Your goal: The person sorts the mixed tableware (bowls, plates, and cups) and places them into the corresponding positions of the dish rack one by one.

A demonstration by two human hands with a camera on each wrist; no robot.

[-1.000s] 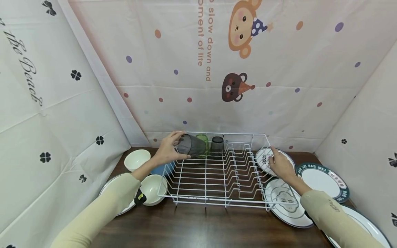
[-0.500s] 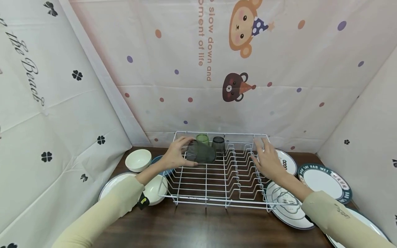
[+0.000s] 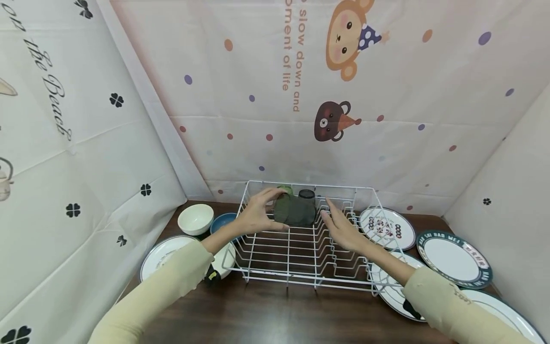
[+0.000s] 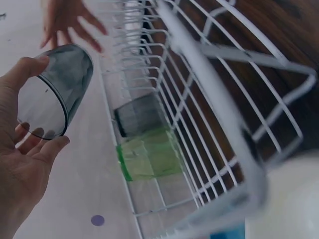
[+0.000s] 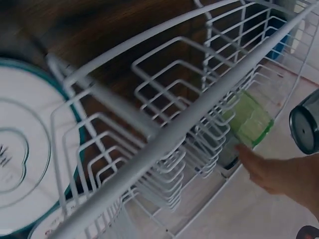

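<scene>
My left hand holds a smoky grey drinking glass near its rim, thumb and fingers around it. The glass lies tilted sideways in the air above the white wire dish rack, its mouth toward the left palm in the left wrist view. Fingers spread, my right hand is near the glass's base and appears apart from it; it holds nothing. Behind the held glass, a green glass and a smaller dark glass stand side by side in the rack's back part; in the head view they are partly covered.
Left of the rack are a cream bowl, a blue bowl and a plate. On its right lie several plates, one with a green rim. Wire dividers fill the rack's right half. Printed cloth hangs behind.
My left hand has carried the grey glass rightward, away from the rack's back left. My right hand has left the rack's right side and moved left toward the glass, fingers spreading.
</scene>
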